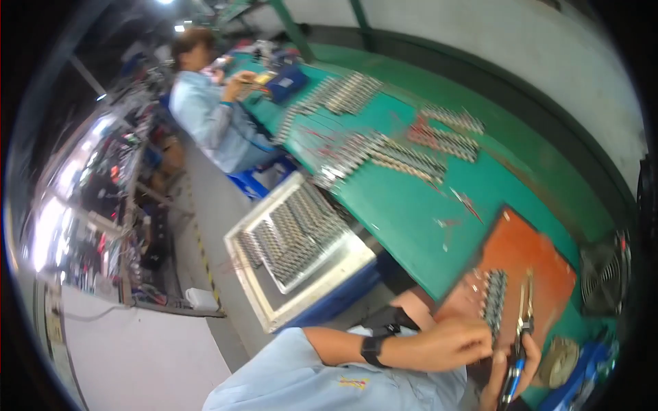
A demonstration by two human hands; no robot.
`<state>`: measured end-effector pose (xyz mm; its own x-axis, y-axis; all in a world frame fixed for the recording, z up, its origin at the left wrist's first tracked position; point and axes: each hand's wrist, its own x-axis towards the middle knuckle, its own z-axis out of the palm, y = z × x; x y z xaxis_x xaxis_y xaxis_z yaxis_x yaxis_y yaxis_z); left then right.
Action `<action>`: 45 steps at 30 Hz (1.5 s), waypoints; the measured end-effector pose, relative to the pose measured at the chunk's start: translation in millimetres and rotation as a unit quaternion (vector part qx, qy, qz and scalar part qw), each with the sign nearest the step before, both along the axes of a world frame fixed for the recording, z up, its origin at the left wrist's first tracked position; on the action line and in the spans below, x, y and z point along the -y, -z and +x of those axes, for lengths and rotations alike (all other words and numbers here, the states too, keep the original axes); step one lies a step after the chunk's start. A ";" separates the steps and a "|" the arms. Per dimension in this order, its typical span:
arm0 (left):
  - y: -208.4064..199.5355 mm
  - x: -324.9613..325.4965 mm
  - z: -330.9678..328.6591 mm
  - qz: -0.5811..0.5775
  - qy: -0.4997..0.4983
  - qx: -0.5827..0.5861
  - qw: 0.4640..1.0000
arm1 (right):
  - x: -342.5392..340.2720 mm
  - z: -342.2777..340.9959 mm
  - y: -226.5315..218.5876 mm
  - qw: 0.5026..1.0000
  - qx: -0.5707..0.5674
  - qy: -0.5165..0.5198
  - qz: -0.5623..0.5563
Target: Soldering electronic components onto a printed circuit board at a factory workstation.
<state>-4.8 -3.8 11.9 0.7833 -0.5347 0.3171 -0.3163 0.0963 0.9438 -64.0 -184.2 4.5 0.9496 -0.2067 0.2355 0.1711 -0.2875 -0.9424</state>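
My left hand [460,344], with a black watch [372,351] on its wrist, is closed at the near end of a row of small metal parts [493,301]. What its curled fingers hold, if anything, is hidden. In my right hand [529,363] is a two-pronged, tweezer-like tool [515,373] with a black and blue handle. Its brass-coloured prongs point away from me, apart at the tips, just right of the row. Beneath both lies an orange-brown mat [528,250].
More rows of metal parts [353,154] and thin red wires lie along the green bench [404,222]. A pale-framed tray [271,305] of parts stands left. A small fan [606,274] and a tan roll [558,363] are at right. A co-worker [212,116] sits farther up the bench.
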 end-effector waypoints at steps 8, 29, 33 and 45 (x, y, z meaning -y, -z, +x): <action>1.1 -47.6 21.0 0.076 -0.065 -0.262 0.960 | 4.9 20.5 -9.9 0.997 0.030 0.059 0.034; 0.9 -43.2 26.2 0.215 -0.167 -0.008 0.962 | 13.6 -5.3 -3.9 0.993 0.010 0.050 0.111; 3.3 -29.1 36.8 0.234 -0.173 0.061 0.955 | 23.9 -9.8 -2.5 0.992 0.017 0.045 0.114; -12.4 -33.3 47.7 0.256 -0.173 0.057 0.949 | 45.3 -17.8 -4.1 0.996 0.014 0.073 0.053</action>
